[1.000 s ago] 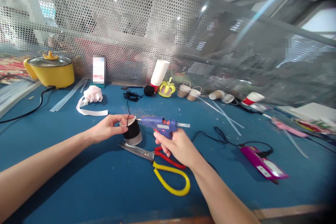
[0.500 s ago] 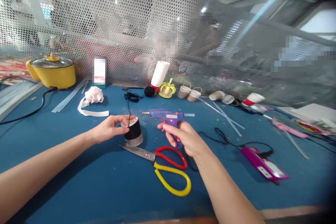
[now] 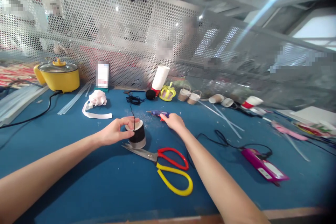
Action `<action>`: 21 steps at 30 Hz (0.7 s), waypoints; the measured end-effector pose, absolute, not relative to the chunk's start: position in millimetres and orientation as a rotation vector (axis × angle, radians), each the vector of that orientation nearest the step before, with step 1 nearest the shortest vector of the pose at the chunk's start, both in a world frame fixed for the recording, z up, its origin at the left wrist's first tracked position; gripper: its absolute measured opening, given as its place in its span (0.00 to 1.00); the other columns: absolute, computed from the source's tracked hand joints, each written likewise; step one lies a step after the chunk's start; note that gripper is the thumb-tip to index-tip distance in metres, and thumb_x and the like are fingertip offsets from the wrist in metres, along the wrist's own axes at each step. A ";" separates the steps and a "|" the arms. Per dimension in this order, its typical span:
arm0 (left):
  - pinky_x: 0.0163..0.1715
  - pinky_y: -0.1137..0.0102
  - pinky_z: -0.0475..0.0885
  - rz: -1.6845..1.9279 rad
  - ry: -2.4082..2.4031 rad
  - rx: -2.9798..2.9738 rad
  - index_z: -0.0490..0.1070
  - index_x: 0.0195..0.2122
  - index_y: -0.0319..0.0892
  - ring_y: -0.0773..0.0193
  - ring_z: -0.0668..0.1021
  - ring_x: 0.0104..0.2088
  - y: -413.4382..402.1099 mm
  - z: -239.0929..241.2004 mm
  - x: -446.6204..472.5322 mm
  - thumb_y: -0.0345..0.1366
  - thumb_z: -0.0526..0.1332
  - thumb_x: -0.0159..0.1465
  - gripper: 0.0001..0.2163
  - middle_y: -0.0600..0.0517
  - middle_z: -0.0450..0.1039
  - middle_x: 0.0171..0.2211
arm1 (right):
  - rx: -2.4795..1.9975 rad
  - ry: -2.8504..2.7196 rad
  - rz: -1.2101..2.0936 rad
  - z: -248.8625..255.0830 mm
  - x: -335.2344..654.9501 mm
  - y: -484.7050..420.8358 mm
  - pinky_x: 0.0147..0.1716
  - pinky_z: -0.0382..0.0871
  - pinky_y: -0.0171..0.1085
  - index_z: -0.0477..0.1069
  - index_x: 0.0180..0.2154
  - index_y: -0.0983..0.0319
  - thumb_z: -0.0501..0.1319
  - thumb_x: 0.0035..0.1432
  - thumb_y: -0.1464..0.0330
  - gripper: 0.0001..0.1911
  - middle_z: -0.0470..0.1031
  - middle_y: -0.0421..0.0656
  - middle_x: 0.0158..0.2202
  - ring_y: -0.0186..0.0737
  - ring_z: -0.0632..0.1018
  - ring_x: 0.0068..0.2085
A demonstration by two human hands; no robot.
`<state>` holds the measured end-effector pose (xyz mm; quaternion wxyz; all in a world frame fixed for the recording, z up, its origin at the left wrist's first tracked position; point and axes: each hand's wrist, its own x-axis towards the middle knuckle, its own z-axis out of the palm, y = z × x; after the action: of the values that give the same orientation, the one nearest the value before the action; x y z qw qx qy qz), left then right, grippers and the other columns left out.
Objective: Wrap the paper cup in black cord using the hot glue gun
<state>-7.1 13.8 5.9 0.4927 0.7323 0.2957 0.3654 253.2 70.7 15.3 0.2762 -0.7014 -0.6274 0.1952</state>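
Note:
My left hand [image 3: 115,131] pinches the rim of a small paper cup [image 3: 138,142] whose upper part is wound with black yarn [image 3: 140,134]. A strand of that yarn runs up from the cup to a loose tangle [image 3: 135,100] behind it. Beyond the cup, my right hand [image 3: 175,122] is closed over a blue hot glue gun [image 3: 159,113], its nozzle pointing left; the hand covers the rear of the gun. Scissors [image 3: 151,156] with one red and one yellow handle lie in front of the cup, blades close to its base.
A yellow electric pot [image 3: 63,78], a phone [image 3: 102,76] and a crumpled white ribbon [image 3: 97,98] are at the left. Along the perforated screen [image 3: 118,31] stand stacked cups [image 3: 160,78], a yellow crown-like piece [image 3: 167,92] and small baskets [image 3: 193,98]. A purple power strip [image 3: 264,164] lies right.
My right hand has moved the glue gun away from me and lowered it toward the table, tipping it over. My left hand stays on the cup. The view has shifted slightly.

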 end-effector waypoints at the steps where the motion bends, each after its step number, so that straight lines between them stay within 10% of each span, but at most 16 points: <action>1: 0.56 0.59 0.49 0.887 0.729 1.793 0.63 0.25 0.41 0.54 0.58 0.60 13.4 6.4 -6.8 0.35 0.60 0.54 0.06 0.42 0.69 0.50 | -1.864 -1.715 0.504 19.5 249.3 69.7 0.19 0.57 0.28 0.59 0.14 0.63 0.57 0.52 0.58 0.22 0.68 0.45 0.15 0.32 0.74 0.23; 10: 0.56 0.61 0.53 0.850 0.755 2.007 0.60 0.25 0.41 0.57 0.58 0.60 10.3 11.6 -4.9 0.31 0.57 0.55 0.05 0.45 0.69 0.49 | -1.636 -1.988 1.199 37.2 170.0 73.1 0.30 0.64 0.37 0.75 0.24 0.65 0.47 0.50 0.44 0.33 0.77 0.48 0.29 0.38 0.73 0.29; 15: 0.54 0.60 0.55 0.828 0.803 2.090 0.61 0.24 0.41 0.56 0.65 0.54 9.4 15.6 -4.1 0.31 0.56 0.55 0.05 0.48 0.74 0.37 | -1.262 -1.744 1.636 32.3 156.8 67.0 0.32 0.63 0.36 0.75 0.25 0.65 0.64 0.41 0.55 0.18 0.76 0.43 0.26 0.36 0.73 0.29; 21: 0.57 0.56 0.48 0.821 0.796 2.003 0.63 0.25 0.40 0.55 0.51 0.62 11.5 10.8 -5.4 0.32 0.59 0.54 0.04 0.45 0.60 0.57 | -1.209 -1.572 1.491 28.3 173.5 60.8 0.30 0.61 0.32 0.74 0.25 0.64 0.63 0.44 0.61 0.11 0.74 0.40 0.27 0.31 0.71 0.30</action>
<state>-5.4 11.5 10.8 0.4056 0.7937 0.3156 0.3254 173.5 60.8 28.3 0.3241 -0.4610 -0.5995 0.5684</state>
